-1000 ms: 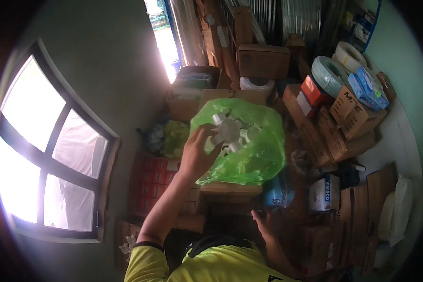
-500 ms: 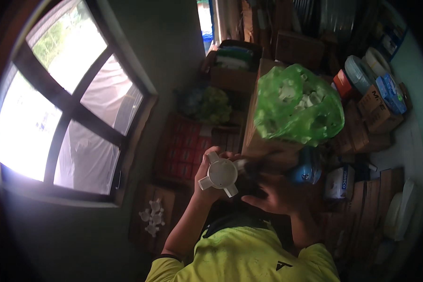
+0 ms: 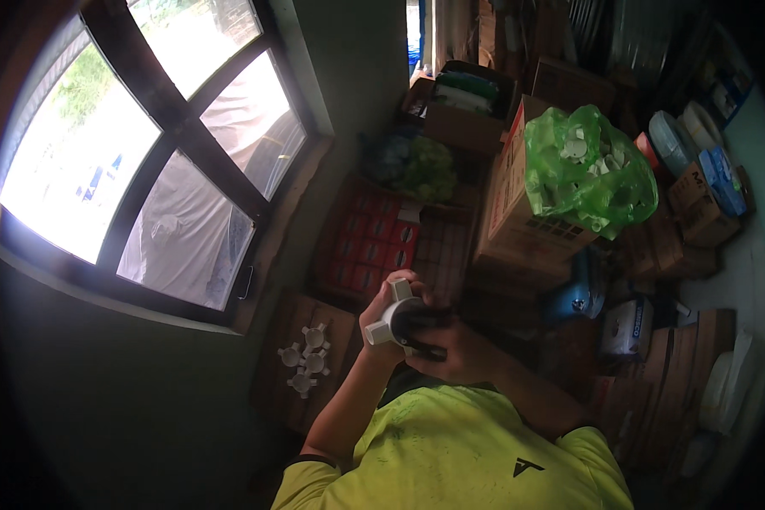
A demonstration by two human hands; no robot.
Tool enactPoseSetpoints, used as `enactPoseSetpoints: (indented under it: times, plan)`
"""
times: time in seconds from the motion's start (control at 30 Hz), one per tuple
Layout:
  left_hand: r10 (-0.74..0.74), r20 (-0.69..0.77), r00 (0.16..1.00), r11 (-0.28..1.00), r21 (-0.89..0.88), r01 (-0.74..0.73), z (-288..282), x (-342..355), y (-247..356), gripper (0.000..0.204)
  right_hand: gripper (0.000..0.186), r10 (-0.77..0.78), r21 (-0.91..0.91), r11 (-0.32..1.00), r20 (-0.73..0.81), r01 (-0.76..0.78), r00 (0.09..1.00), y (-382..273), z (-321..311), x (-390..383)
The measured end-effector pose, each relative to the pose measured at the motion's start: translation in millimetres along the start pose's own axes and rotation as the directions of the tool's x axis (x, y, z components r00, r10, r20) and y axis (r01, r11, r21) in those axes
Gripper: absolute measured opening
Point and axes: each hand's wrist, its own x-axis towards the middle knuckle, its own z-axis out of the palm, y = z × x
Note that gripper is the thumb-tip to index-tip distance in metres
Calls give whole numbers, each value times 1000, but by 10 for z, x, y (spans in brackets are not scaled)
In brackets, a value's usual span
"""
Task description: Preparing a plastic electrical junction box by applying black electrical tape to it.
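My left hand [image 3: 382, 316] is wrapped round a white round plastic conduit junction box [image 3: 382, 331] with short pipe stubs around its rim, held in front of my chest. My right hand [image 3: 463, 350] is curled against the right side of the junction box. Between the right fingers and the box's round face is a dark, blackish object [image 3: 423, 321]; its kind cannot be made out in the shade. To the left, several similar white junction boxes [image 3: 314, 364] lie grouped on a brown cardboard box [image 3: 272, 382].
A green plastic bag [image 3: 561, 191] of white fittings sits on a tall carton [image 3: 506, 200] ahead. Red small boxes [image 3: 370, 238] fill an open carton. Flattened or stacked cardboard [image 3: 654, 374] stands at the right. A barred window [image 3: 174, 127] is on the left wall.
My right hand has come in from the right onto the junction box, bringing the dark object over its face. My left hand keeps its hold. The view has shifted left.
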Motion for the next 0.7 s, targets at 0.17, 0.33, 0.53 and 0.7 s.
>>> enactPoseSetpoints:
  times: [0.17,0.33,0.53,0.7]
  plan:
    - [54,-48,997,996,-69,-57,121,-53,116,41,49,97,59,994,-49,-94,994,-247,4,121]
    - [-134,-9,991,991,1,134,-40,-109,195,40,53,-8,-77,997,108,17,994,-47,128,82]
    - [-136,0,991,985,107,135,-2,-137,219,39,54,77,225,968,143,-108,987,70,169,58]
    - [-45,0,999,985,168,44,-37,-101,232,40,32,247,511,832,12,-218,969,21,236,33]
